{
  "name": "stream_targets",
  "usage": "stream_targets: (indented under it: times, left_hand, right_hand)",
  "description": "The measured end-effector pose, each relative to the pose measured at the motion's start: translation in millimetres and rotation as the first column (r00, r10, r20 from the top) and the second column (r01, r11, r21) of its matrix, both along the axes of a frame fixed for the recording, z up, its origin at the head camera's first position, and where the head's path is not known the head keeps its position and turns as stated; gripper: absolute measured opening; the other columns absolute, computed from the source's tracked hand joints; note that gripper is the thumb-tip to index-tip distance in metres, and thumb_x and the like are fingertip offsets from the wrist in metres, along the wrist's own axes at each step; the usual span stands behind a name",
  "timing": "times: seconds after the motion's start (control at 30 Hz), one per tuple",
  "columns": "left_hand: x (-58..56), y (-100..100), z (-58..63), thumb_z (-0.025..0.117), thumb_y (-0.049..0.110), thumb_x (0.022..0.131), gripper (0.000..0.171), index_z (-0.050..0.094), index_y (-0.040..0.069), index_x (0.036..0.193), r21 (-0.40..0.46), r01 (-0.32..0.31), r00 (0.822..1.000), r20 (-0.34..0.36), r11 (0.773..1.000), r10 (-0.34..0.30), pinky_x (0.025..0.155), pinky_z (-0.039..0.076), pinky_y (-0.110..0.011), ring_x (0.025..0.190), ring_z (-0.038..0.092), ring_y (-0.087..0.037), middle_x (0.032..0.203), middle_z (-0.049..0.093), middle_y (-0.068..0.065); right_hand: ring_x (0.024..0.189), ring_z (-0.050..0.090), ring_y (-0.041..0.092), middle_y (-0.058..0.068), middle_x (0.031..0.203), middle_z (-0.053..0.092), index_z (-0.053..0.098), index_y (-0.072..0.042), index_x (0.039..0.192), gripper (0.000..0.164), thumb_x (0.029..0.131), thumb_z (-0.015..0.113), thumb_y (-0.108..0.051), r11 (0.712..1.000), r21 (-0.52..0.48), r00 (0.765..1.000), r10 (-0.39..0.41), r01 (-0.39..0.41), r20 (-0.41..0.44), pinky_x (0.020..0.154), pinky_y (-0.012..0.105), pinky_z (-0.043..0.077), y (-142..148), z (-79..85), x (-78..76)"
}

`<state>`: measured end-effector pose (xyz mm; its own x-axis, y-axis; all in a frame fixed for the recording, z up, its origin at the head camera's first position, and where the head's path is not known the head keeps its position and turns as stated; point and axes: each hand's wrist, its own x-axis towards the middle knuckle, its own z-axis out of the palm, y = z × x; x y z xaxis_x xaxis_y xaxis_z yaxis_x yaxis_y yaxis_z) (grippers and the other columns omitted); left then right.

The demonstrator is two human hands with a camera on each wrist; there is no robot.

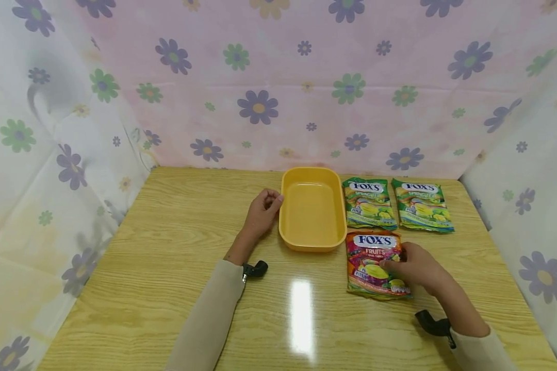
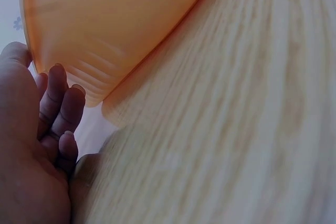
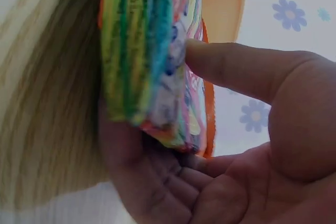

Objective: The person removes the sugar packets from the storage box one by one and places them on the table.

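Observation:
A yellow-orange plastic tray (image 1: 313,247) stands on the table, its long side facing my left hand (image 1: 263,210). That hand touches the tray's left rim with the thumb, its other fingers loosely bent beside the outer wall (image 2: 131,19). My right hand (image 1: 418,265) grips a red Fox's Fruits candy bag (image 1: 369,257) by its right side. In the right wrist view, the thumb presses the front of the bag (image 3: 139,40) while the fingers reach under it. The bag's lower end looks lifted off the wood there.
Two green Fox's Spring Tea candy bags (image 1: 369,203) (image 1: 422,206) lie side by side right of the tray, behind the red bag. The wood-grain table (image 1: 181,247) meets a flowered cloth backdrop (image 1: 260,139) at its back edge, with cloth on both sides too.

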<state>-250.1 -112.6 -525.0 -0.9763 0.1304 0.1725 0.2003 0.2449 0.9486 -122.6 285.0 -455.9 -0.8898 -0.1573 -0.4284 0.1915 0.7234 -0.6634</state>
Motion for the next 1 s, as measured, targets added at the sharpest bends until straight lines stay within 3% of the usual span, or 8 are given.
stream_targets:
  times: [0.07,0.2,0.47,0.63,0.8,0.9,1.0]
  left_hand:
    - [0.0,0,0.0,0.060,0.032,0.111,0.024,0.063,0.009,0.117,0.007,0.008,1.000,-0.005,1.000,-0.008,0.079,0.047,-0.029,0.085,0.059,-0.020,0.092,0.068,-0.008]
    - [-0.5,-2,0.0,0.060,0.032,0.111,0.024,0.063,0.009,0.119,0.011,0.013,1.000,-0.017,1.000,-0.013,0.080,0.047,-0.030,0.084,0.059,-0.021,0.090,0.069,-0.009]
    - [-1.2,-3,-2.4,0.058,0.035,0.111,0.025,0.062,0.011,0.119,-0.007,0.007,1.000,-0.029,1.000,-0.007,0.082,0.049,-0.032,0.086,0.062,-0.021,0.093,0.072,-0.008]
    - [-1.9,-1,-2.8,0.053,0.035,0.113,0.029,0.063,0.008,0.121,0.015,0.011,1.000,-0.028,1.000,-0.010,0.085,0.052,-0.034,0.091,0.067,-0.021,0.102,0.075,-0.010]
    - [-2.5,-1,-0.8,0.050,0.036,0.114,0.035,0.065,0.005,0.119,0.007,-0.023,0.999,-0.040,1.000,0.024,0.079,0.054,-0.033,0.085,0.066,-0.023,0.096,0.071,-0.012]
    - [-1.9,-7,3.8,0.050,0.039,0.114,0.036,0.066,0.007,0.117,-0.090,-0.071,0.994,-0.086,0.993,0.064,0.077,0.053,-0.034,0.084,0.064,-0.021,0.095,0.069,-0.008]
    - [-1.8,-18,10.9,0.051,0.040,0.113,0.034,0.067,0.011,0.120,-0.251,-0.132,0.982,-0.163,0.959,0.092,0.081,0.052,-0.037,0.091,0.063,-0.019,0.102,0.069,-0.003]
  right_hand:
    - [0.093,0.063,0.031,0.023,0.111,0.066,0.054,0.015,0.127,0.065,0.100,0.074,-0.041,0.994,0.104,0.999,0.030,-0.025,-0.040,0.075,0.044,0.053,0,4.4,1.0]
    - [0.097,0.068,0.040,0.025,0.109,0.070,0.060,0.016,0.125,0.060,0.101,0.072,-0.038,0.978,0.203,0.991,0.066,-0.042,-0.113,0.078,0.052,0.057,-1,10.8,2.3]
    - [0.088,0.070,0.036,0.024,0.103,0.073,0.061,0.012,0.124,0.047,0.105,0.066,-0.031,0.975,0.222,0.980,0.023,0.022,-0.199,0.071,0.048,0.057,-1,14.6,0.4]
    - [0.092,0.070,0.039,0.026,0.106,0.073,0.063,0.011,0.127,0.047,0.105,0.063,-0.031,0.972,0.221,0.964,-0.018,0.079,-0.264,0.069,0.047,0.057,-1,16.4,-5.3]
    - [0.102,0.069,0.047,0.029,0.119,0.068,0.059,0.009,0.137,0.048,0.107,0.063,-0.027,0.978,0.158,0.896,-0.052,0.135,-0.442,0.078,0.058,0.057,-4,15.4,-14.2]
    - [0.112,0.064,0.053,0.033,0.133,0.061,0.055,0.007,0.146,0.050,0.107,0.064,-0.022,0.983,0.112,0.829,-0.056,0.142,-0.556,0.085,0.066,0.053,-4,10.9,-21.3]
    - [0.122,0.056,0.057,0.035,0.144,0.053,0.052,0.005,0.151,0.053,0.104,0.067,-0.017,0.984,0.095,0.741,-0.047,0.148,-0.670,0.092,0.073,0.047,-1,4.5,-29.7]
